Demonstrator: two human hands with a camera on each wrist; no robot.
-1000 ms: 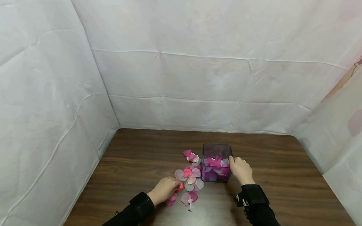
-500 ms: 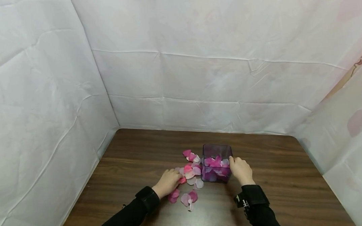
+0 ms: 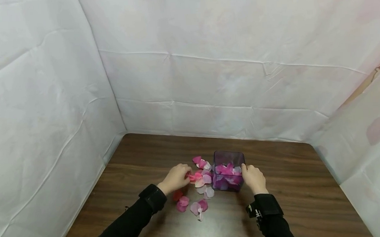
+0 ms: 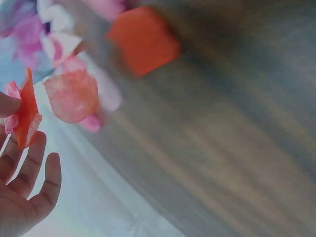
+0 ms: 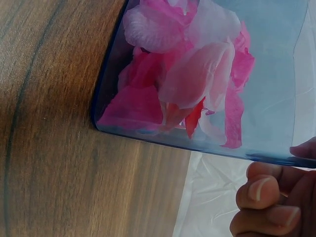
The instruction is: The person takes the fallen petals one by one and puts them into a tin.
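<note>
In the head view my left hand is over the left side of a loose spread of pink, white and red artificial petals. Its thumb and fingers pinch a small bunch of petals, orange-red and pink in the left wrist view, while the other fingers stay loosely bent. My right hand grips the right wall of a clear purple plastic box, thumb at the rim and curled fingers outside. Many pink and white petals lie inside the box. The box stands upright right of the spread.
An orange-red petal lies apart on the brown wooden table. Pink petals and a small pink and white cluster lie nearer the front. White sheeting hangs behind and beside the table.
My left hand has moved from the front left of the spread away toward the back, now with petals pinched. A red petal shows behind it. The right hand and box stay in place.
</note>
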